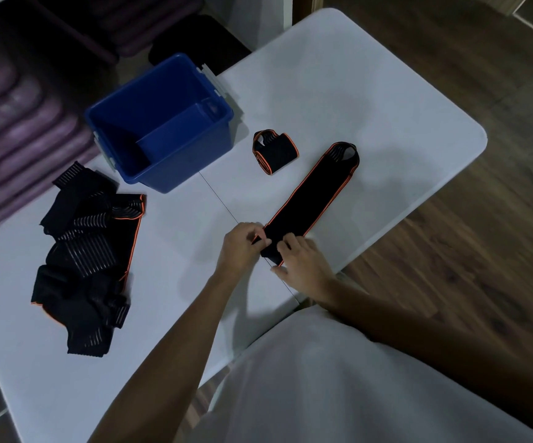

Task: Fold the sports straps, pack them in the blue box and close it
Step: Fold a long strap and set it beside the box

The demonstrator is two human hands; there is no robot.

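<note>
Both hands, the left hand (242,243) and right hand (300,260), pinch the near end of 1 long strap (313,190) by the tabletop's (370,91) right edge. 1 folded strap (274,151) is done. A pile of straps (89,257) waits, and the blue box (162,123) holds none.

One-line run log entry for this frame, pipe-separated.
stage: folding | hands: left hand and right hand grip near end of flat strap | folded strap on table | blue box open

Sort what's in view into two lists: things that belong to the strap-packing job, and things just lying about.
Job:
- blue box, open, nothing visible inside
- flat strap, near end pinched by left hand and right hand
- folded strap beside the box
- unfolded strap pile
- white table

Lying about:
- purple cushions
- dark seat behind the box
</note>
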